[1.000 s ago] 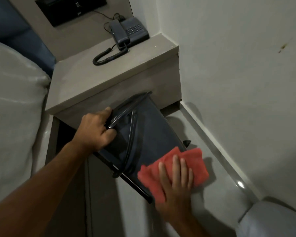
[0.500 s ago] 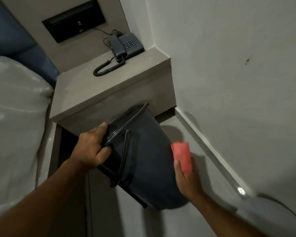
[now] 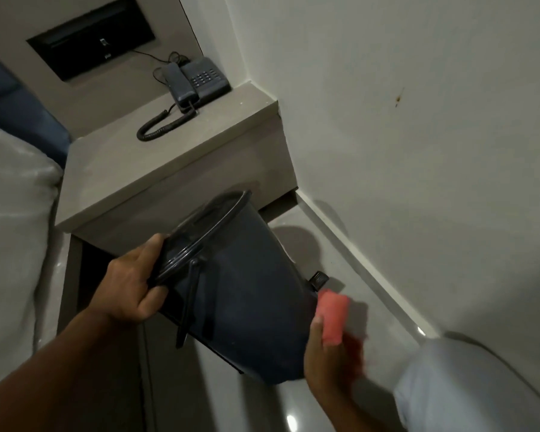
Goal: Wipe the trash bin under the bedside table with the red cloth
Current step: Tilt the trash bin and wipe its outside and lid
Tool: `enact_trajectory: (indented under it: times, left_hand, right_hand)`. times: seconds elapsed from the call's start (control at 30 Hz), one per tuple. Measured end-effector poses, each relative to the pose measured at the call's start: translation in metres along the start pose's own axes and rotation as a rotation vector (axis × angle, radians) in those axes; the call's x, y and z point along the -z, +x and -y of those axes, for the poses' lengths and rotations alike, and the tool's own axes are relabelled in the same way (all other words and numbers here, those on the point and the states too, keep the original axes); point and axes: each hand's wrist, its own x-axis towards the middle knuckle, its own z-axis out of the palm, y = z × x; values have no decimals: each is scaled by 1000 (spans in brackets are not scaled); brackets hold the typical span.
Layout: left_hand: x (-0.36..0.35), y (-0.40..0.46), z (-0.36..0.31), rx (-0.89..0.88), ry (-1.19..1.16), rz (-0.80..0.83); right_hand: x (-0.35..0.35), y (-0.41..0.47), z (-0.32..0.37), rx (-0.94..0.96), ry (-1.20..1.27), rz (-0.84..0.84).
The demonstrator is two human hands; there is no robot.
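Dim corner of a bedroom, pale wall on the right and glossy floor [image 3: 293, 410] below. Lifted clear of that floor and tipped with its mouth toward the bedside desk [image 3: 156, 169] is the dark trash bin [image 3: 247, 307]. The left hand [image 3: 131, 285] is closed around its rim, fingers curled over the edge beside the loose bail handle. The right hand [image 3: 328, 360] grips the folded red cloth [image 3: 332, 316], thumb pressing it near the bin's lower right side; whether the cloth actually touches the plastic is hard to tell, as the hand is blurred.

A second ago the cloth lay spread flat on the bin's upper face under an open palm; now it sits bunched at the far flank near the base, so the top looks finished and the side and bottom are probably next.

Open room is tight. The desk's front edge stands just beside the bin's rim, the skirting and wall run close on the right, and a pale rounded object [image 3: 480, 385] crowds the lower right corner. A telephone [image 3: 200, 79] rests well apart on the desk top.
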Motion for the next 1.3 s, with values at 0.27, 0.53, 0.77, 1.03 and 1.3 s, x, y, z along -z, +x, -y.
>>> enact_trajectory:
  times: [0.27, 0.53, 0.77, 1.03, 1.3]
  left_hand:
    - [1, 5, -30, -60, 132, 74]
    - [-4, -2, -33, -222, 148, 126]
    - [-25, -39, -4, -330, 151, 359]
    - [-10, -3, -52, -253, 186, 240]
    - [-50, 49, -147, 189, 206, 243]
  right_hand:
    - [-31, -14, 88, 656, 122, 164]
    - [-33, 7, 10, 259, 166, 35]
    - [-37, 11, 10, -151, 417, 324]
    - [-29, 23, 18, -156, 432, 340]
    - [-26, 23, 28, -197, 546, 431]
